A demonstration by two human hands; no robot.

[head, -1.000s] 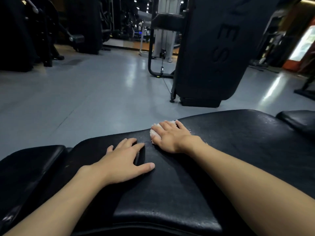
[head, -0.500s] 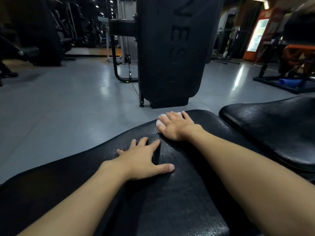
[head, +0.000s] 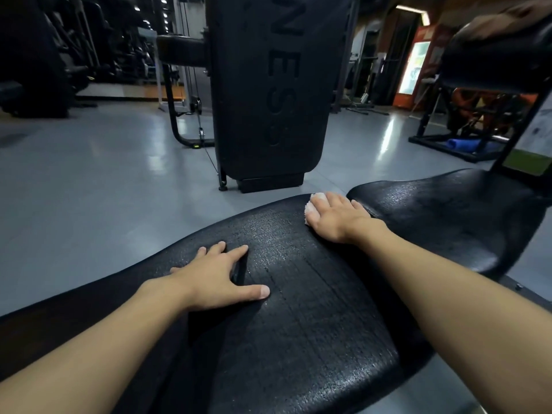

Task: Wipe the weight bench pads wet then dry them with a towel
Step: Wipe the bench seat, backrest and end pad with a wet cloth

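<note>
A long black bench pad fills the lower middle of the head view, its surface speckled with wet drops. My right hand presses a small white cloth flat against the pad's far edge, close to the gap before a second black pad on the right, which also glistens. Most of the cloth is hidden under the palm. My left hand lies flat on the pad nearer to me, fingers spread, holding nothing.
A tall black machine housing stands on the grey floor just beyond the bench. A raised black pad on a frame sits at upper right. A rolled blue item lies under a rack at far right.
My right hand has slid the white cloth rightward along the pad's far edge toward the second pad. My view has swung right. The left hand stays flat on the pad.
</note>
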